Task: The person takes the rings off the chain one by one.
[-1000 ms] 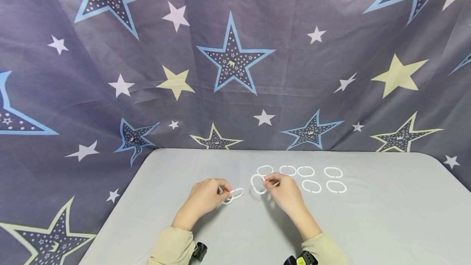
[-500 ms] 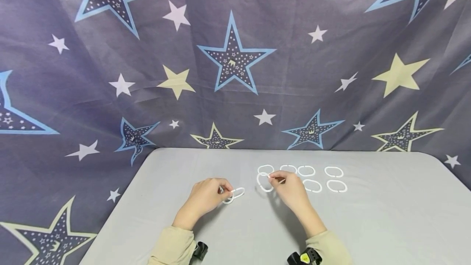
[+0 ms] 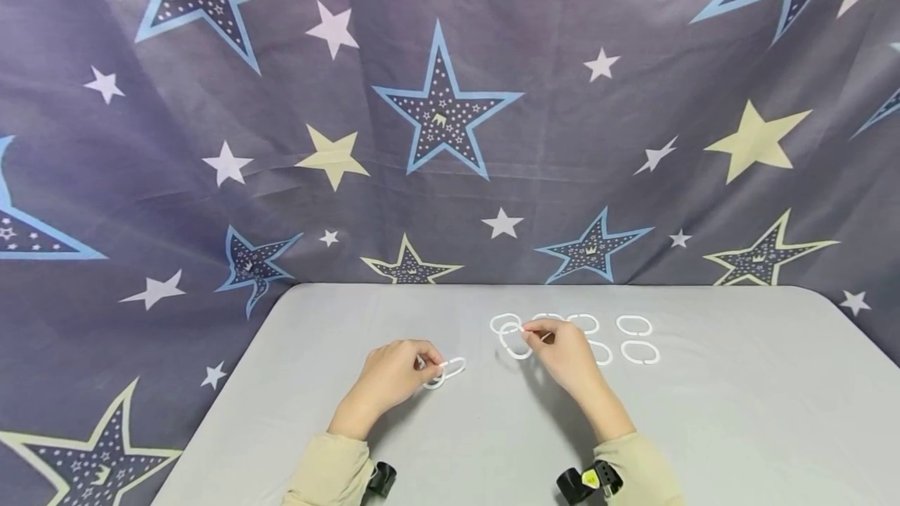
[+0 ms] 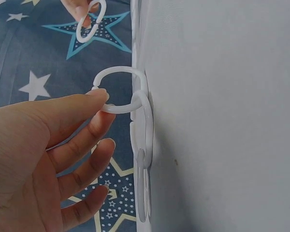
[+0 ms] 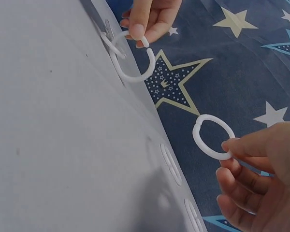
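In the head view my left hand (image 3: 397, 373) pinches a white oval plastic chain link (image 4: 118, 69) between thumb and index finger, the other fingers loosely bent. A second link (image 4: 148, 130) passes through it and hangs toward the table, with a third link (image 4: 141, 193) below, in the left wrist view. A small gap shows in the held link's side. To the right, my right hand (image 3: 562, 354) pinches a single link (image 5: 196, 137) by its edge, raised over the table. The two held links are apart.
Several more white links (image 3: 636, 343) lie in two loose rows at the back right of the grey table (image 3: 478, 451), some partly behind my right hand. A star-patterned cloth (image 3: 478, 256) hangs behind the table. A black wrist camera (image 3: 382, 479) sits by the left cuff.
My right hand, with its single link, has moved right and a little away from me, so the link now overlaps one lying at the back. The left hand and its chain stay put.
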Demonstrator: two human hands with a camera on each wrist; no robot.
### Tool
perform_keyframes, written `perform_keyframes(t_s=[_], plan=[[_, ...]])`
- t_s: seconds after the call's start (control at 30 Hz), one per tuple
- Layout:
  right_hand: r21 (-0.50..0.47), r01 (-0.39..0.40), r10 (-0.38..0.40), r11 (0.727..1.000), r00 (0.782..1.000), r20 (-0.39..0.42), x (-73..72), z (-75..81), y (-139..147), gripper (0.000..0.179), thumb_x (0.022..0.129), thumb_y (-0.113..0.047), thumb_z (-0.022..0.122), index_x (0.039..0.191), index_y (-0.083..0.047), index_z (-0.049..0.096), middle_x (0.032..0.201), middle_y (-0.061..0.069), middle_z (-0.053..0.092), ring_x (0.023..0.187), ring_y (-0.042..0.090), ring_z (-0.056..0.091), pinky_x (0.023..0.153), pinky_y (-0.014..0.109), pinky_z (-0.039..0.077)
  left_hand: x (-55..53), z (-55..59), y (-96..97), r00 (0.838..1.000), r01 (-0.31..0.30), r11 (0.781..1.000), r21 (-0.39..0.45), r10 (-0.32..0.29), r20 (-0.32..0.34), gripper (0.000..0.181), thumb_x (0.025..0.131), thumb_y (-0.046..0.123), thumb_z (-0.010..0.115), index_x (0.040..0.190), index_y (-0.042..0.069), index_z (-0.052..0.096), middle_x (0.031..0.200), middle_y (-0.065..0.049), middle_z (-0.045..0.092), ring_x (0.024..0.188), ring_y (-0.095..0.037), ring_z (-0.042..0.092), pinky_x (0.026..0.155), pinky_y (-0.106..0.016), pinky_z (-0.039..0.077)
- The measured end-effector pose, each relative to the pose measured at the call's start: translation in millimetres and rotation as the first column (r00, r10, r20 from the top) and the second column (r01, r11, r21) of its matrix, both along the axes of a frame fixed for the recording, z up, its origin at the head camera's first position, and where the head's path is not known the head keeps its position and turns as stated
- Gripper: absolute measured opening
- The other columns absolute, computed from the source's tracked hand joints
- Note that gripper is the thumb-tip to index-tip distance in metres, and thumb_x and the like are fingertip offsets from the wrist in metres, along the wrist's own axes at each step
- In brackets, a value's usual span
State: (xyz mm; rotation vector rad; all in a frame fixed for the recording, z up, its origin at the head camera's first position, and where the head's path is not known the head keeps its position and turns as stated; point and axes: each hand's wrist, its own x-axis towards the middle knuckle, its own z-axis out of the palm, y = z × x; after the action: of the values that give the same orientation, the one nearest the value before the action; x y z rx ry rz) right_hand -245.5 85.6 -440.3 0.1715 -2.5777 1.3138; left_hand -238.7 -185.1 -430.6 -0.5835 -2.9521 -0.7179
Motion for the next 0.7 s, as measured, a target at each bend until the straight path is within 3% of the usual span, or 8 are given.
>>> perform_keyframes(t_s=[0.43,0.7], plan=[[0.052,-0.017,0.015,0.999,0.999,0.037,-6.3,5.3,9,0.014,0.088,-0.010,0.074,0.098,-0.002,0.077,0.097,0.012,0.074,0.081,0.022,0.067,0.075,0.037,0.052,-0.5,-2.3,-2.2,1.000,0.008,1.000,0.005,-0.008,0.010,0.005,0.089,0.029,0.074,0.092,0.025,0.075,0.073,0.022,0.060,0.060,-0.004,0.047,0.061,-0.031,0.039],[0.115,-0.036,0.032,0.993,0.999,0.035,-11.6,10.8,20,0.013,0.088,-0.012,0.074,0.097,-0.005,0.078,0.091,0.008,0.075,0.081,0.022,0.068,0.075,0.038,0.053,0.5,-1.5,-2.9,1.000,0.010,1.000,0.013,-0.010,0.007,0.004,0.088,0.026,0.074,0.091,0.024,0.075,0.075,0.020,0.062,0.061,-0.005,0.048,0.061,-0.031,0.039]])
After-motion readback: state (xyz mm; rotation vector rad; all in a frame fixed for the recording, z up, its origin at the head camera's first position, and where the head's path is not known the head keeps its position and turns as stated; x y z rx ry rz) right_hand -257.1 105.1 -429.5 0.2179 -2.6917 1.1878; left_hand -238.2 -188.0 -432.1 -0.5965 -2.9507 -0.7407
